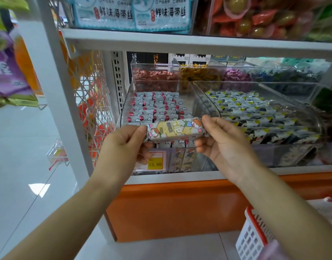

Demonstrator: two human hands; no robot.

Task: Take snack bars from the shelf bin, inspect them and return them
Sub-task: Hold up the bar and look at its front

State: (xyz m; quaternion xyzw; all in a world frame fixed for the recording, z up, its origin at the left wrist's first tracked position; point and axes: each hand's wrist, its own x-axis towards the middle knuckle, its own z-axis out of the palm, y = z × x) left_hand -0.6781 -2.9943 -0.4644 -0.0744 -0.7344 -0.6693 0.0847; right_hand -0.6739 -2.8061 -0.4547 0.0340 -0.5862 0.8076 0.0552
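Pinch grip at each end: the left hand [124,143] and the right hand [223,145] clamp thumb and fingers on the 2 crimped end seals of 1 snack bar [175,130]. The bar is held level at centre frame, just in front of and above the front rim of the clear shelf bin [126,102]. Its printed face is turned toward the camera, so inspection appears under way; return to the bin is not yet done.

Risk: the glossy film looks slick and each grip takes only a narrow seal, so a pull or twist could free 1 end and drop the bar outside the bin.

Wrapper: thin, shiny, cartoon-printed, oblong. Bin: rigid transparent plastic with a curved front wall, packed with neat rows of like bars.
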